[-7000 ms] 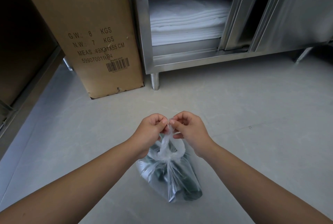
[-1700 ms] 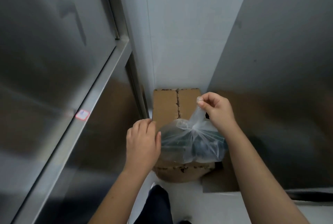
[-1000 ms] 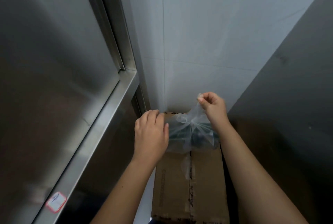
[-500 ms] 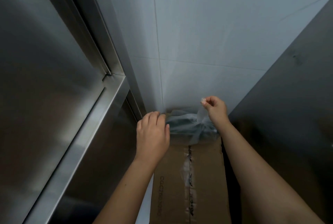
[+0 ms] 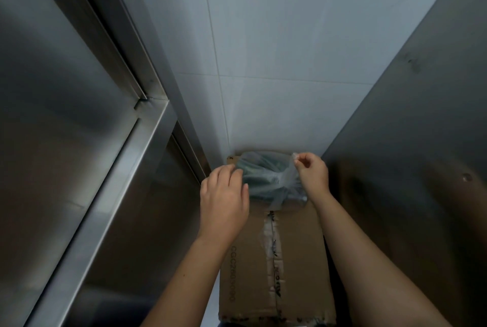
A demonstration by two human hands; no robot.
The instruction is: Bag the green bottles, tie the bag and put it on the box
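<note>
The clear plastic bag, knotted and holding dark green bottles, lies on the far end of the brown cardboard box's taped top, against the wall. My right hand pinches the bag's tied tail between thumb and fingers at the bag's right side. My left hand rests flat, fingers together, against the bag's left side and over the box's left edge. The bottles show only as dark shapes through the plastic.
The box stands in a narrow gap between a stainless steel cabinet on the left and a steel panel on the right. A white tiled wall closes the gap behind the box.
The bag has gone from the floor up onto the box and been slid to its far end by the wall. It now lies lower and flatter, with both hands staying beside it.
</note>
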